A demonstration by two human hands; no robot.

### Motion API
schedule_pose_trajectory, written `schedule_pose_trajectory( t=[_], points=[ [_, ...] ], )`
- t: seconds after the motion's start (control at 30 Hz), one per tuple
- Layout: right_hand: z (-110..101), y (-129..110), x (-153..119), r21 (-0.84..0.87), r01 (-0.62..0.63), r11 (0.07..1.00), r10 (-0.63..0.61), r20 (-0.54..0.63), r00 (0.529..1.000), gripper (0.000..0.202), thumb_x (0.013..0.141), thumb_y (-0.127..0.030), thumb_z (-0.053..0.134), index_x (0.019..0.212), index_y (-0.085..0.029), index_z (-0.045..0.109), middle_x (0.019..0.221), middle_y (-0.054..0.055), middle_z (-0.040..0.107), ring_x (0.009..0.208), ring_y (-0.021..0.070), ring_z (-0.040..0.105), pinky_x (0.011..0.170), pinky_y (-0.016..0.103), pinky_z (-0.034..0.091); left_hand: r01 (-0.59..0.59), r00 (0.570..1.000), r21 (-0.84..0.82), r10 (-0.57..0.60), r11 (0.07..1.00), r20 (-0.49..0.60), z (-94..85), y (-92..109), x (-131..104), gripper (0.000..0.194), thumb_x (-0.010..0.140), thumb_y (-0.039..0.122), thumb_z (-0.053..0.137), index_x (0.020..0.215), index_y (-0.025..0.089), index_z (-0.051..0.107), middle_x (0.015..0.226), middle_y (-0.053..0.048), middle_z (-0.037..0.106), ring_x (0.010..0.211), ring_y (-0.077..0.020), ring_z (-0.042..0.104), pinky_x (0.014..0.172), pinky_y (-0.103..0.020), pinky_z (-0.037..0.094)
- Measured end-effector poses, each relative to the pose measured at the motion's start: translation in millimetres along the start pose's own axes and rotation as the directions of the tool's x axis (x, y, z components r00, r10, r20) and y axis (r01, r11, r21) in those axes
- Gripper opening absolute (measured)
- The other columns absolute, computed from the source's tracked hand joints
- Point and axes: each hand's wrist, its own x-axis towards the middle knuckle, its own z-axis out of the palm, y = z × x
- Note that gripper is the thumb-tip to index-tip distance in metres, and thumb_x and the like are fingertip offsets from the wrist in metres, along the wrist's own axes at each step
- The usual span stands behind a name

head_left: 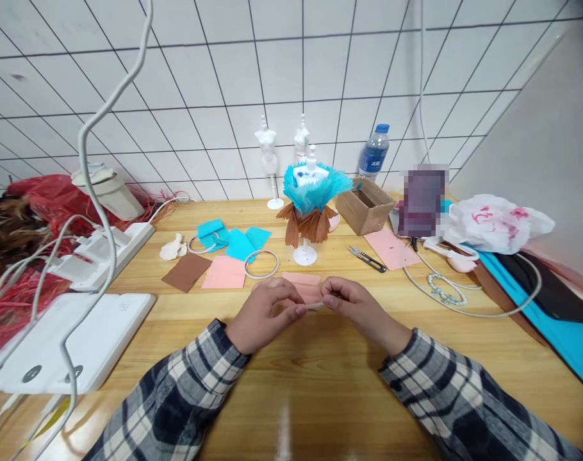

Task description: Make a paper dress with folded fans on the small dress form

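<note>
My left hand (272, 310) and my right hand (353, 304) meet over the front middle of the table. Between their fingertips runs a thin pale strip (314, 306), pinched at both ends; its material is too small to make out. Just behind it lies a pink paper (303, 279), partly covered by my fingers. Beyond that stands a small white mannequin (311, 171) dressed in a fringed turquoise paper top (315, 192) and a pleated brown paper layer (311, 225). Thread snips (367, 258) rest to the right of its base.
Left of centre lie turquoise papers (248, 243), a pink square (224, 272), a brown square (186, 273) and a tape ring (261, 264). A cardboard box (366, 206), bottle (375, 153) and bracelet (445, 291) are on the right. A power strip (104, 253) and cables occupy the left.
</note>
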Motion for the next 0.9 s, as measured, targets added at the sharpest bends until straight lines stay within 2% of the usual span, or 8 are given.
schedule_pose_trajectory(
  t=[0.13,0.23,0.3,0.37,0.47,0.57,0.7,0.9],
  points=[
    [-1.3,5.7,2.2,-0.13,-0.006,0.991,0.001,-0.037,0.999,0.027,0.086,-0.041,0.055,0.071,-0.019,0.051,0.065,-0.002,0.047,0.061,0.0126,0.043,0.054,0.024,0.035,-0.041,0.999,-0.064,0.041,0.997,0.002,4.4,2.4,1.1,0.027,0.09,0.036,0.058,0.074,0.02,0.072,0.076,-0.005,0.07,0.077,-0.0184,0.062,0.076,-0.031,0.046],
    [-1.8,10.8,4.2,-0.236,-0.044,0.971,-0.011,-0.224,0.974,0.017,0.085,-0.036,0.058,0.082,-0.019,0.058,0.073,0.0,0.055,0.057,0.0115,0.045,0.053,0.024,0.037,0.044,0.998,-0.163,-0.049,0.986,-0.027,8.6,-0.2,0.9,0.025,0.087,0.036,0.06,0.075,0.02,0.074,0.073,-0.004,0.07,0.074,-0.0185,0.062,0.073,-0.031,0.048],
    [-1.0,11.0,3.5,-0.29,-0.053,0.956,-0.087,-0.449,0.889,0.029,0.084,-0.034,0.062,0.108,-0.019,0.058,0.091,0.003,0.06,0.053,0.0094,0.043,0.05,0.024,0.039,0.154,0.98,-0.265,-0.18,0.952,-0.08,14.1,-3.1,0.5,0.025,0.086,0.038,0.062,0.076,0.02,0.075,0.077,-0.006,0.072,0.077,-0.0199,0.064,0.075,-0.033,0.05],
    [1.7,7.2,0.1,-0.411,-0.007,0.912,-0.245,-0.557,0.793,0.041,0.085,-0.033,0.063,0.122,-0.021,0.051,0.099,0.005,0.061,0.054,0.0099,0.046,0.052,0.026,0.043,0.23,0.947,-0.403,-0.299,0.886,-0.116,20.6,-5.5,-0.1,0.025,0.085,0.04,0.062,0.082,0.02,0.077,0.093,-0.007,0.075,0.091,-0.0228,0.067,0.088,-0.036,0.051],
    [8.8,-1.5,-7.2,-0.733,0.167,0.66,-0.533,-0.299,0.791,0.021,0.088,-0.028,0.062,0.109,-0.026,0.062,0.091,0.004,0.065,0.072,0.017,0.056,0.067,0.031,0.047,0.222,0.932,-0.655,-0.354,0.722,-0.074,29.5,-5.0,-1.2,0.03,0.087,0.043,0.059,0.098,0.021,0.076,0.125,-0.008,0.068,0.123,-0.026,0.057,0.109,-0.043,0.041],
    [13.0,-4.7,-11.2,-0.872,0.275,0.406,-0.592,-0.022,0.806,0.018,0.091,-0.024,0.06,0.107,-0.029,0.067,0.095,0.004,0.071,0.079,0.0195,0.057,0.073,0.034,0.046,0.19,0.959,-0.841,-0.281,0.507,0.047,35.1,0.2,-2.4,0.041,0.09,0.046,0.051,0.111,0.018,0.073,0.139,-0.009,0.058,0.135,-0.0268,0.046,0.117,-0.047,0.031],
    [9.4,-1.2,-10.8,-0.89,0.273,0.365,-0.583,0.01,0.812,0.017,0.092,-0.021,0.058,0.105,-0.027,0.067,0.092,0.001,0.073,0.074,0.0181,0.057,0.07,0.033,0.044,0.191,0.965,-0.903,-0.24,0.384,0.102,36.6,5.4,-3.6,0.04,0.092,0.042,0.049,0.113,0.018,0.073,0.141,-0.007,0.056,0.14,-0.0256,0.04,0.121,-0.046,0.024],
    [9.8,-4.3,-9.5,-0.887,0.221,0.405,-0.535,-0.034,0.844,0.011,0.091,-0.023,0.057,0.087,-0.024,0.068,0.084,0.002,0.072,0.074,0.018,0.06,0.067,0.032,0.042,0.196,0.971,-0.843,-0.219,0.501,0.095,34.9,3.3,-7.7,0.031,0.086,0.035,0.061,0.111,0.023,0.074,0.144,-0.006,0.053,0.143,-0.0279,0.034,0.121,-0.049,0.021]
  ],
)
